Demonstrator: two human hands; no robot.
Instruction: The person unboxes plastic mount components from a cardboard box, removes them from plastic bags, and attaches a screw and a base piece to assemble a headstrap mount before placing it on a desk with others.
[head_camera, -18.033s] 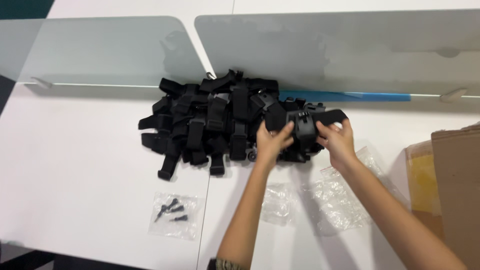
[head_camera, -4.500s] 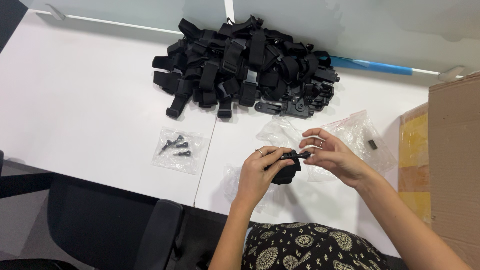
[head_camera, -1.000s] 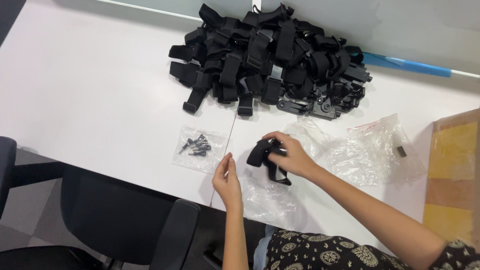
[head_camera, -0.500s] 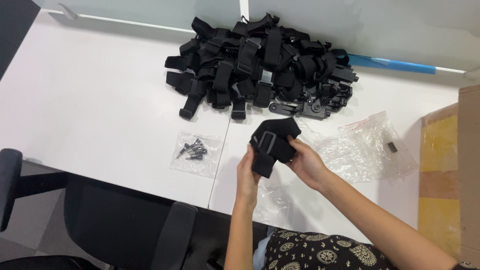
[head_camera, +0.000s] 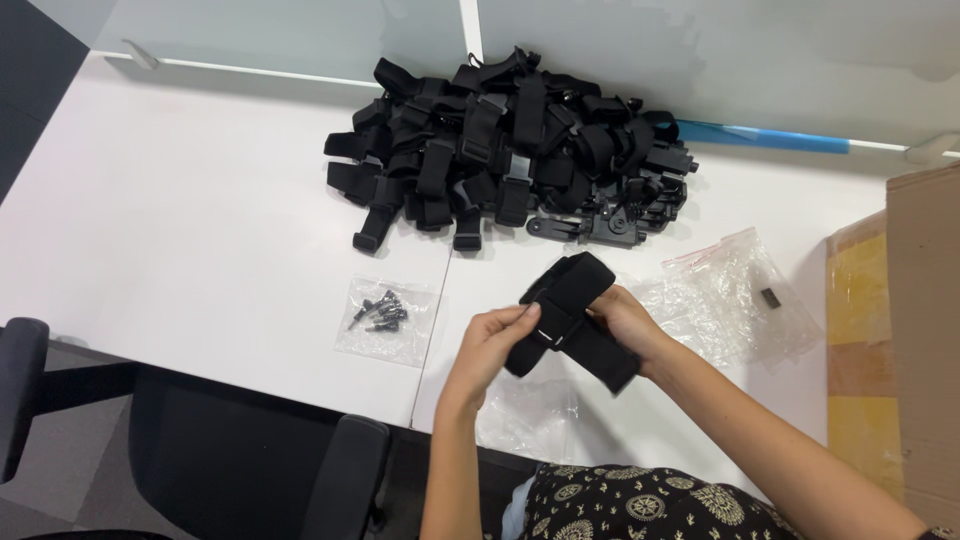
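Head view: left hand (head_camera: 487, 345) and right hand (head_camera: 622, 322) both clamped folded black strap (head_camera: 568, 318); strap pile (head_camera: 510, 150) remained on desk (head_camera: 180, 230).

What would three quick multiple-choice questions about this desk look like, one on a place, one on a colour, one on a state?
1. Where does the small bag of screws lie?
A. left of the hands
B. on the cardboard box
C. on the strap pile

2. What colour is the strap pile?
A. red
B. black
C. white

3. How is the folded strap held?
A. lying untouched
B. by one hand
C. by both hands

Answers: A, the bag sits on the table; B, all black; C, left hand and right hand both grip it.
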